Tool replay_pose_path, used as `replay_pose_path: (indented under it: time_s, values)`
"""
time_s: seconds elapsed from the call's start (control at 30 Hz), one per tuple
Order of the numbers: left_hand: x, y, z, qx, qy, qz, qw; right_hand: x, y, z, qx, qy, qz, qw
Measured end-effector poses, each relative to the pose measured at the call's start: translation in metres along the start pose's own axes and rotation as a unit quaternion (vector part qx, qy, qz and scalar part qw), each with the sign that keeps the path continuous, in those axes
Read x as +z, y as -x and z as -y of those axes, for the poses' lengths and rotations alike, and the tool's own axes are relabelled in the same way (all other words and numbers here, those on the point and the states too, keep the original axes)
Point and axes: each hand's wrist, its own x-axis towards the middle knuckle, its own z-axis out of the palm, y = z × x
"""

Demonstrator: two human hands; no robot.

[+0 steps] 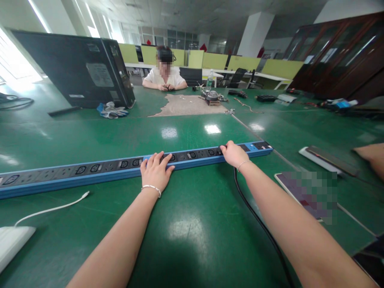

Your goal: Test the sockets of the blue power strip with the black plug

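Note:
A long blue power strip (102, 170) with black sockets runs across the green table, from the left edge to right of centre. My left hand (156, 172) rests on its middle, fingers stretched out over the sockets and the thumb along the near side. Near the strip's right end, my right hand (234, 155) is closed around a black plug (220, 149) at a socket. Fingers cover most of the plug, so how deep it sits cannot be told. From beneath that hand, a black cable (255, 214) hangs down toward the lower right.
A black computer case (78, 72) and gloves (111, 110) stand far left. Another person (165, 74) sits across the table (186, 208). A bottle (209, 80) and metal parts (211, 96) lie beyond a brown sheet (189, 106). Right are a tablet (288, 184) and a flat bar (327, 160); left, a white cable (54, 208).

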Motion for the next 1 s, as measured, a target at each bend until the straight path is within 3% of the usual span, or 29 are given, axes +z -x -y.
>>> replay_pose_path:
  time_s: [0.4,0.6,0.8,1.0]
  values:
    - [-0.002,0.0,-0.001,0.001,0.011,-0.004,1.0,-0.001,-0.004,0.003,-0.022,0.013,0.035,0.999]
    - [-0.002,0.0,-0.001,-0.003,0.01,0.0,1.0,0.006,0.006,0.005,-0.006,-0.002,0.009,1.0]
    - [-0.002,0.0,-0.002,0.002,0.008,-0.004,1.0,0.005,0.001,0.005,-0.009,0.003,0.037,0.999]
    - [-0.003,0.0,-0.001,0.003,0.006,-0.007,1.0,0.014,0.007,0.007,0.009,-0.006,-0.002,1.0]
